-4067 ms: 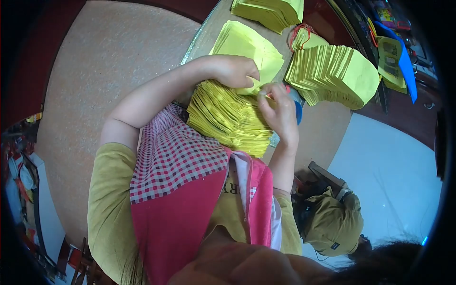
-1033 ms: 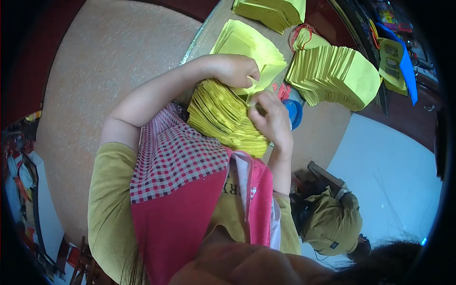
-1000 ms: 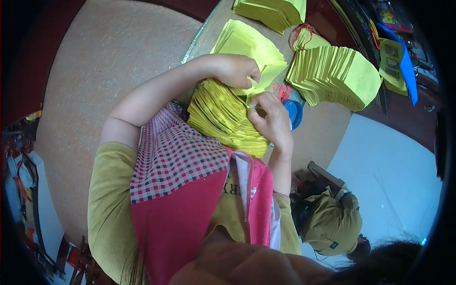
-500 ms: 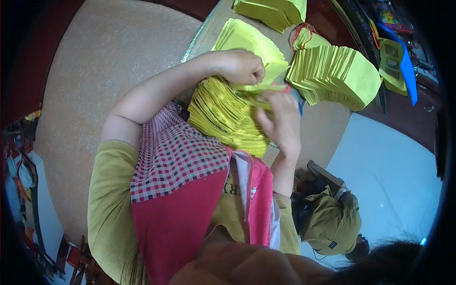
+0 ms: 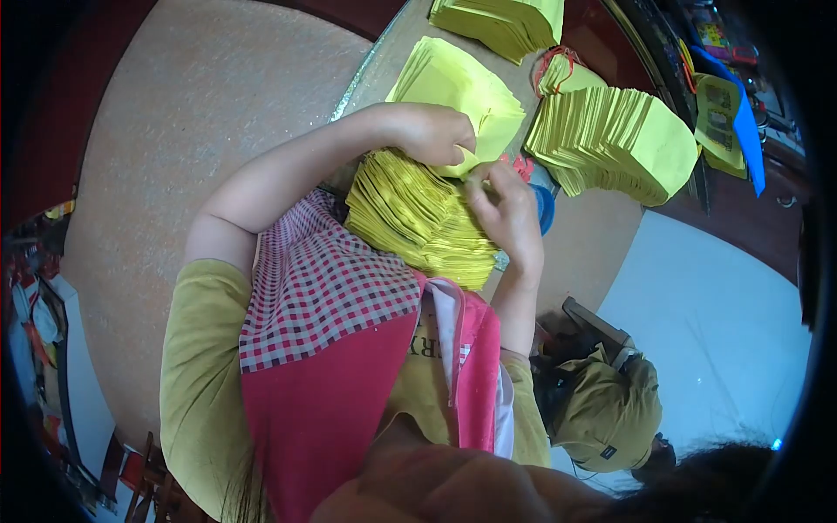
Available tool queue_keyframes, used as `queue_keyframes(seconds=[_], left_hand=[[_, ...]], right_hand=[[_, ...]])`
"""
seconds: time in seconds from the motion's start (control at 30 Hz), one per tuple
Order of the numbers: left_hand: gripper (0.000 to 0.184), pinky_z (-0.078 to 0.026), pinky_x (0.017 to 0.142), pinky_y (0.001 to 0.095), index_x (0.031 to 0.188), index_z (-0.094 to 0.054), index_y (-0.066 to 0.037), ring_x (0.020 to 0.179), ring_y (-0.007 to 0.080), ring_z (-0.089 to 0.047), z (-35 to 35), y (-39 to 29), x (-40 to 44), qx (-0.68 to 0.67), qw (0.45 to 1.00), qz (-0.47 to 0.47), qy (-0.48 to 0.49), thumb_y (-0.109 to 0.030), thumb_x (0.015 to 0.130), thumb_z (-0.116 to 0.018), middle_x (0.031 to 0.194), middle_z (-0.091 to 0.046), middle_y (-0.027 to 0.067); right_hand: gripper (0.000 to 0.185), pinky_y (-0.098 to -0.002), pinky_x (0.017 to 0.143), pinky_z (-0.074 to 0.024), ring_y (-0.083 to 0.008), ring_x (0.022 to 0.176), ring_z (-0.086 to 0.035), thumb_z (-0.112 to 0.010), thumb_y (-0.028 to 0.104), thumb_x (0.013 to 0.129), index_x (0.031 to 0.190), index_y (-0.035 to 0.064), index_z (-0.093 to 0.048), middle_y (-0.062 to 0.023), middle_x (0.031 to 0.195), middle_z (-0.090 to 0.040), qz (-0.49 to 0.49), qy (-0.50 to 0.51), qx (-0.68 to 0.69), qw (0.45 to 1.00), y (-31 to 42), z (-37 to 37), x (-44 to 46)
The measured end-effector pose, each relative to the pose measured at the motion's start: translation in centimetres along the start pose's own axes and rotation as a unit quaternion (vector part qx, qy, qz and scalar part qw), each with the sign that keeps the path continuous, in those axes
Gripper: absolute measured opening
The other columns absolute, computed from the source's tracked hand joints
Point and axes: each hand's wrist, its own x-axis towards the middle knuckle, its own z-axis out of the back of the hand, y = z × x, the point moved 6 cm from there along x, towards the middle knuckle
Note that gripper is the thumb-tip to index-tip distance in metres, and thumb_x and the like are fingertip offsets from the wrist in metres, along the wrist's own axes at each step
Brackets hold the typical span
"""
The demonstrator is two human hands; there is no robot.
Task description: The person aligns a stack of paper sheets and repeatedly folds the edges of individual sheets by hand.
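Observation:
My left hand is closed on a yellow paper sheet, fingers curled over its edge. Close beside it, my right hand pinches the right end of the same sheet between thumb and fingers. Directly below both hands sits a thick bundle of folded yellow papers, fanned in many layers against my checked apron. Just beyond my left hand lies a loose stack of flat yellow sheets. Part of the sheet between the hands is hidden by my fingers.
A long fanned yellow stack lies at the right, with a smaller one tied in red string behind it. Another stack is at the top. A blue round lid and pink scraps are beside my right hand. A person is at lower right.
My right hand has moved slightly right and up from its place one second ago, covering part of the blue lid. Half a second ago the paper between my hands was blurred; now it is steadier.

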Motion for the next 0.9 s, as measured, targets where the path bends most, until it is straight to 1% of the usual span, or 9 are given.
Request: queue_keyframes(seconds=[0.1,0.2,0.27,0.33,0.4,0.47,0.53,0.63,0.9], left_hand=[[0.035,-0.052,0.084,0.0389,0.114,-0.065,0.006,0.089,0.0301,-0.068,0.4,0.3,-0.1,-0.009,0.998,-0.042,-0.046,-0.015,0.087,-0.06,0.1,-0.071,0.02],[0.036,-0.052,0.082,0.0367,0.116,-0.064,0.006,0.089,0.025,-0.068,0.4,-0.4,-0.2,-0.096,0.994,-0.051,0.01,-0.014,0.087,-0.061,0.099,-0.071,0.0186],[0.042,-0.052,0.084,0.0337,0.123,-0.059,0.007,0.093,0.0215,-0.067,0.7,-0.8,-0.4,-0.111,0.993,-0.007,0.032,-0.012,0.086,-0.061,0.1,-0.071,0.0182],[0.046,-0.052,0.084,0.0329,0.126,-0.057,0.009,0.093,0.0209,-0.067,1.1,-1.0,-0.8,-0.119,0.992,-0.005,0.045,-0.015,0.087,-0.063,0.101,-0.071,0.0187],[0.051,-0.052,0.084,0.032,0.128,-0.054,0.01,0.093,0.0204,-0.067,0.9,-0.4,-1.2,-0.131,0.99,0.0,0.058,-0.018,0.087,-0.066,0.103,-0.071,0.0192],[0.06,-0.053,0.079,0.0313,0.13,-0.051,0.012,0.089,0.0187,-0.067,0.7,-0.3,-1.1,-0.091,0.99,-0.096,0.051,-0.026,0.088,-0.07,0.103,-0.072,0.0182],[0.061,-0.053,0.079,0.0318,0.129,-0.052,0.011,0.089,0.0191,-0.068,0.9,-0.3,-0.9,-0.085,0.992,-0.082,0.036,-0.03,0.088,-0.07,0.103,-0.072,0.0183],[0.058,-0.053,0.081,0.0339,0.126,-0.055,0.009,0.09,0.0213,-0.068,1.7,-0.7,-0.5,-0.094,0.995,-0.037,0.02,-0.032,0.088,-0.07,0.105,-0.072,0.0187],[0.035,-0.052,0.082,0.0348,0.114,-0.063,0.006,0.086,0.0233,-0.068,0.3,0.9,0.7,-0.037,0.999,-0.015,-0.022,-0.014,0.085,-0.062,0.096,-0.072,0.0181]], right_hand=[[0.013,-0.0381,0.067,-0.052,-0.0321,0.077,-0.067,-0.07,0.011,0.083,0.092,0.0041,-0.063,-0.013,0.087,-0.067,-0.006,0.027,0.048,0.998,0.0,-0.7,-0.9],[0.013,-0.0389,0.066,-0.052,-0.0302,0.078,-0.069,-0.071,0.012,0.084,0.093,0.0048,-0.065,-0.0137,0.088,-0.069,-0.056,-0.018,0.12,0.991,-0.7,0.1,-0.8],[0.021,-0.039,0.065,-0.0525,-0.0292,0.08,-0.071,-0.073,0.015,0.084,0.098,0.004,-0.064,-0.0147,0.091,-0.07,-0.055,-0.011,0.09,0.994,-0.9,0.3,-0.6],[0.032,-0.0377,0.066,-0.0532,-0.0289,0.082,-0.071,-0.076,0.021,0.083,0.105,0.0025,-0.062,-0.016,0.092,-0.071,-0.072,0.127,-0.011,0.989,-1.3,-1.0,-0.7],[0.038,-0.0384,0.068,-0.0532,-0.0308,0.084,-0.071,-0.077,0.025,0.082,0.108,0.002,-0.061,-0.0171,0.093,-0.07,-0.097,0.131,0.014,0.987,-1.9,-0.8,-0.3],[0.044,-0.0391,0.07,-0.0532,-0.0326,0.085,-0.071,-0.078,0.028,0.081,0.111,0.0016,-0.06,-0.0182,0.094,-0.07,-0.125,0.13,0.038,0.983,-1.8,-0.6,-0.1],[0.05,-0.0419,0.074,-0.0523,-0.0348,0.088,-0.07,-0.08,0.032,0.079,0.112,0.0009,-0.06,-0.0198,0.095,-0.07,-0.087,0.088,-0.06,0.991,-0.6,0.3,0.6],[0.056,-0.0441,0.076,-0.0516,-0.0363,0.09,-0.069,-0.081,0.035,0.078,0.114,-0.0006,-0.059,-0.0208,0.097,-0.069,-0.043,0.062,-0.018,0.997,-0.5,0.5,0.6],[0.021,-0.0394,0.069,-0.0514,-0.0344,0.08,-0.066,-0.072,0.018,0.083,0.096,0.0046,-0.061,-0.0138,0.085,-0.066,-0.008,0.023,0.03,0.999,-0.1,-0.5,0.4]])
